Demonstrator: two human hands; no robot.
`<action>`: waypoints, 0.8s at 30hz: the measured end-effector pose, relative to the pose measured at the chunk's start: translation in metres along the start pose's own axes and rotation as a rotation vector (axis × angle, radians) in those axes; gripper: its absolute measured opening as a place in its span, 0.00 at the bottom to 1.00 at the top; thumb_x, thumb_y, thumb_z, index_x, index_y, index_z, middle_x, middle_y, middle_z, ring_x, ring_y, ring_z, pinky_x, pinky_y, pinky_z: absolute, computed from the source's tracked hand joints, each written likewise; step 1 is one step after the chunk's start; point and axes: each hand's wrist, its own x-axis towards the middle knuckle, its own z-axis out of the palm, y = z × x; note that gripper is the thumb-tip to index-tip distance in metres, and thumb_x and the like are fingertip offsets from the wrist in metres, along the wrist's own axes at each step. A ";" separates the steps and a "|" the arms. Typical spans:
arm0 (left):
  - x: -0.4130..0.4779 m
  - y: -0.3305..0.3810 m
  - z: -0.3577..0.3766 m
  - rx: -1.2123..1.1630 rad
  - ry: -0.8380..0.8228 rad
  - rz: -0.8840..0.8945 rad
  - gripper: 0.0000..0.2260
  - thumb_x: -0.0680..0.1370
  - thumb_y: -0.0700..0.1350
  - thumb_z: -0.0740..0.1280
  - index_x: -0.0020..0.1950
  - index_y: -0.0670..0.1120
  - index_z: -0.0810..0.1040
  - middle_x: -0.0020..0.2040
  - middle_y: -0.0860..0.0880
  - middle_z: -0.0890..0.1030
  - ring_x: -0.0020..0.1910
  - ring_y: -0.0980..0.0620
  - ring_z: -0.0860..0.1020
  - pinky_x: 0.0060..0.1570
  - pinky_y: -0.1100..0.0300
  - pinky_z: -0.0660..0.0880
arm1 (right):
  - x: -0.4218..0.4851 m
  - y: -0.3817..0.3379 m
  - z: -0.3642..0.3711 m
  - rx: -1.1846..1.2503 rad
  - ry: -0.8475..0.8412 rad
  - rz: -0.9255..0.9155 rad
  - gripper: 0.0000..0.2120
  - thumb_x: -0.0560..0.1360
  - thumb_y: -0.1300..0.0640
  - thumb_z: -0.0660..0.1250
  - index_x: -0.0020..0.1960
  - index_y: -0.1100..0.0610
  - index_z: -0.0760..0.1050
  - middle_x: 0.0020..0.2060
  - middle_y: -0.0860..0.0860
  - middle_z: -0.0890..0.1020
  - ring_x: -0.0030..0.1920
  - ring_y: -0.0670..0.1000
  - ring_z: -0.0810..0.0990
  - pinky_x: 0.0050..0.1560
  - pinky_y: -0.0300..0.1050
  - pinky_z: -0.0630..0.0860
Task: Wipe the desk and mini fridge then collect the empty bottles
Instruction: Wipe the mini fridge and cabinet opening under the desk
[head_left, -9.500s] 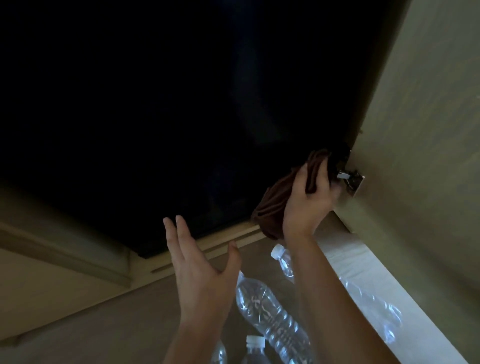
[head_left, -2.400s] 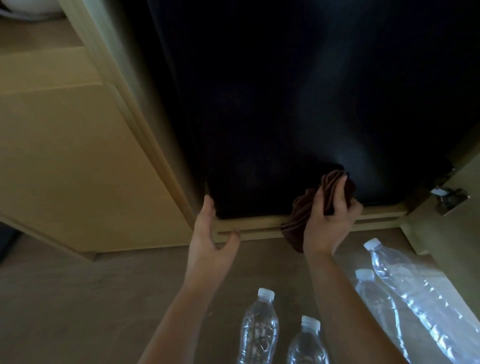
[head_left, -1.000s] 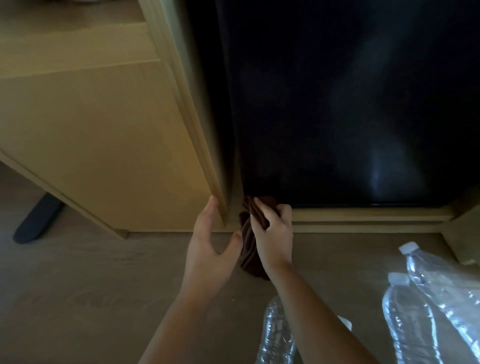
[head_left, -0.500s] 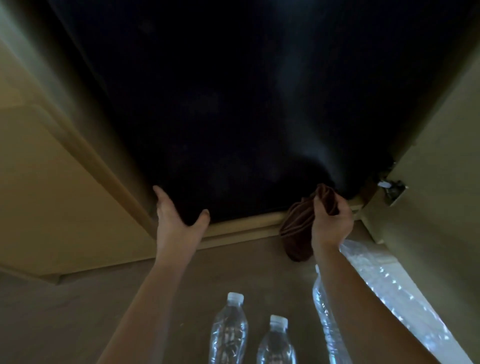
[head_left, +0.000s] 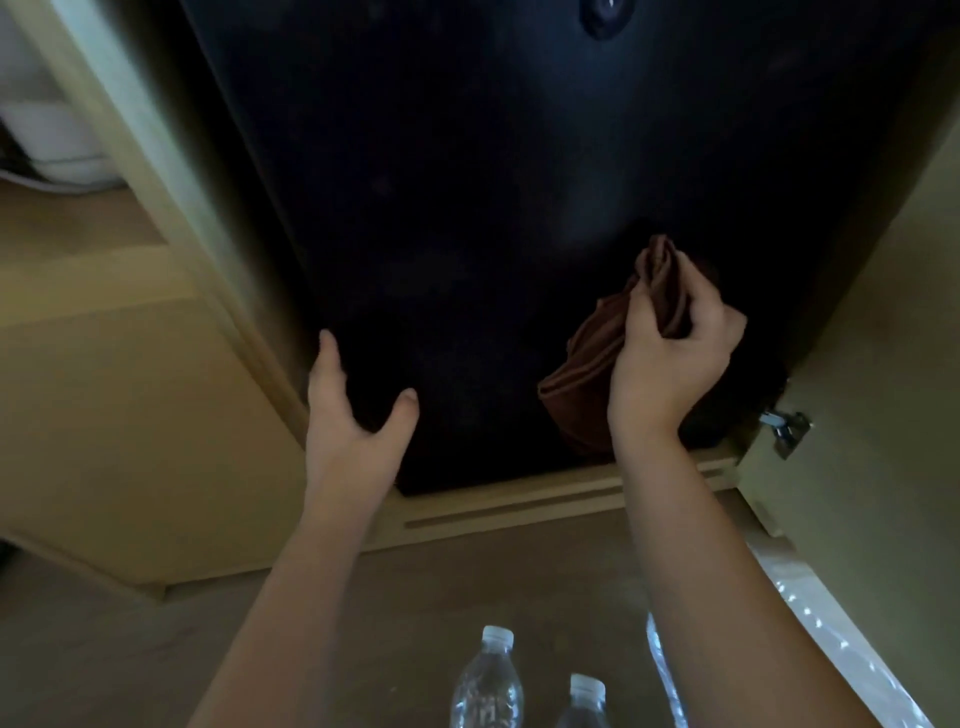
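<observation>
Upward toward 12 o'clock went the right hand (head_left: 670, 358), grip clamped mid-bunch on the cloth (head_left: 582, 379), seemingly soft and light, against the mini fridge (head_left: 467, 208); left hand (head_left: 353, 415) grip apart.

2 bottles (head_left: 485, 680) standing between forearms, cabinet door (head_left: 883, 364) close right, floor (head_left: 130, 649) free left

Your right grip (head_left: 670, 358) clutches a bunched brown cloth (head_left: 587, 379) against the black mini fridge door (head_left: 467, 208); the cloth hangs out to the grip's left. Your left grip (head_left: 353, 410), further left, has straight fingers and a spread thumb at the door's lower edge, beside the wooden cabinet frame (head_left: 171, 171). A metal hinge (head_left: 787, 428) sits just right of the right grip. Below both grips, a capped bottle (head_left: 488, 680) and a second bottle (head_left: 584, 701) stand on the floor (head_left: 519, 571).
</observation>
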 end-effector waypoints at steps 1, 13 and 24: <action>0.003 0.005 -0.003 -0.013 -0.003 0.010 0.37 0.74 0.45 0.67 0.76 0.53 0.48 0.74 0.57 0.58 0.71 0.58 0.59 0.66 0.62 0.58 | -0.001 -0.003 0.006 -0.008 0.010 -0.026 0.16 0.70 0.66 0.69 0.57 0.56 0.77 0.46 0.45 0.67 0.47 0.34 0.75 0.54 0.28 0.71; 0.011 0.020 -0.014 -0.015 -0.051 0.016 0.38 0.73 0.46 0.69 0.75 0.52 0.49 0.75 0.54 0.56 0.72 0.58 0.57 0.66 0.63 0.56 | -0.060 -0.029 0.062 -0.264 -0.053 -0.201 0.22 0.76 0.48 0.58 0.65 0.59 0.72 0.53 0.64 0.69 0.53 0.61 0.70 0.60 0.43 0.63; 0.038 0.058 -0.042 -0.105 -0.052 0.164 0.31 0.76 0.40 0.65 0.74 0.56 0.55 0.74 0.57 0.59 0.72 0.60 0.57 0.71 0.52 0.58 | -0.051 -0.065 0.088 -0.241 -0.174 -0.543 0.15 0.72 0.58 0.68 0.59 0.55 0.78 0.49 0.62 0.72 0.47 0.60 0.73 0.52 0.43 0.69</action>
